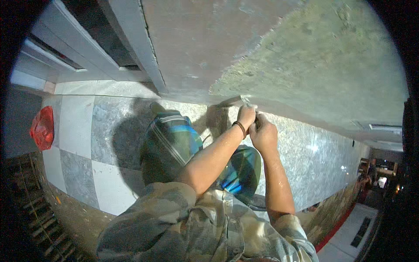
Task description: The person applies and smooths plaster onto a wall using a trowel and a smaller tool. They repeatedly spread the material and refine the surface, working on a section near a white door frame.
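Observation:
My left hand, with a brown bracelet at its wrist, is closed around a small scraper. The scraper's flat, pale blade pokes out past my fingers and meets the foot of the wall. Just behind it, my right hand is also closed, and a dark bit like the handle's end shows between the two hands. My fingers hide most of the tool. Above the blade, the wall's brownish coat ends in a ragged edge against a rough, greenish-grey area.
I squat on a floor of white and grey tiles, my knees in a plaid cloth. A red plastic bag lies at the far left. A grey panelled door stands upper left. Dark slats run along the lower left.

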Demonstrator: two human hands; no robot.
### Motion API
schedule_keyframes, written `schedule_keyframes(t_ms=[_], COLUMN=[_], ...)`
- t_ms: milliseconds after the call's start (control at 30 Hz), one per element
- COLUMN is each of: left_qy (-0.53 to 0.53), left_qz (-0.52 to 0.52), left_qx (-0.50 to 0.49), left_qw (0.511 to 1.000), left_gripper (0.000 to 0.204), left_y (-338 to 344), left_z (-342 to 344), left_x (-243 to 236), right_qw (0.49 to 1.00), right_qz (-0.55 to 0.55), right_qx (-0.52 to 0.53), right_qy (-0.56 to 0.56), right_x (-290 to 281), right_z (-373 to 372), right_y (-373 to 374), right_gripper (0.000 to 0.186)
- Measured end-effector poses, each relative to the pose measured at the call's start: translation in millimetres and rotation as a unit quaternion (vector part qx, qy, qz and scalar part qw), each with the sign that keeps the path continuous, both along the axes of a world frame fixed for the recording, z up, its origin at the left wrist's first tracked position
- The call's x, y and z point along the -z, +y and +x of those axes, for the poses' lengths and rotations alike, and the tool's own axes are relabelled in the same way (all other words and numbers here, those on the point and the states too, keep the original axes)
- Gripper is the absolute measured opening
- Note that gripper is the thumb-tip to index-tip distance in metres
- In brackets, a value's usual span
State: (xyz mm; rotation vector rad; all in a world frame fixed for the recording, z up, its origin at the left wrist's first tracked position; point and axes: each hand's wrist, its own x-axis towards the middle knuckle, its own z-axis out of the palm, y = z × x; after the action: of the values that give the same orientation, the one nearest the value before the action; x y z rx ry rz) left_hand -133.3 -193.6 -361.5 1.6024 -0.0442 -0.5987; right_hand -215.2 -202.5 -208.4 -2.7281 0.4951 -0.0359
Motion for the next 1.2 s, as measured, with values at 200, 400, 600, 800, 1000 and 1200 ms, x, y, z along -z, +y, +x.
schedule_keyframes(t_ms=[200, 400, 600, 800, 1000, 1200], left_qy=[-0.045, -0.005, -0.263, -0.227, -0.001, 0.071], left_qz=[0.047, -0.008, 0.064, 0.056, -0.122, -0.052], left_qx=[0.049, 0.010, 0.060, 0.017, -0.014, 0.028], left_qw=[0.997, 1.000, 0.961, 0.972, 0.992, 0.996], left_gripper=[0.030, 0.034, 0.032, 0.029, 0.029, 0.031], left_y=[2, 8, 9, 1, 13, 5], left_z=[-3, 6, -1, -2, 21, 19], left_x=[-7, -16, -7, 9, -11, -18], right_qw=[0.997, 0.999, 0.999, 1.000, 1.000, 0.999], right_qz=[0.033, 0.001, 0.010, -0.003, -0.022, -0.039], right_qx=[-0.013, 0.000, -0.004, 0.004, -0.004, -0.015], right_qy=[-0.062, -0.035, -0.051, -0.014, 0.000, 0.010], right_x=[-5, 4, 5, 3, 0, 1], right_z=[4, 2, -3, 8, 16, 21], right_y=[-3, -5, -4, -2, -1, -9], right_gripper=[0.035, 0.042, 0.036, 0.037, 0.039, 0.033])
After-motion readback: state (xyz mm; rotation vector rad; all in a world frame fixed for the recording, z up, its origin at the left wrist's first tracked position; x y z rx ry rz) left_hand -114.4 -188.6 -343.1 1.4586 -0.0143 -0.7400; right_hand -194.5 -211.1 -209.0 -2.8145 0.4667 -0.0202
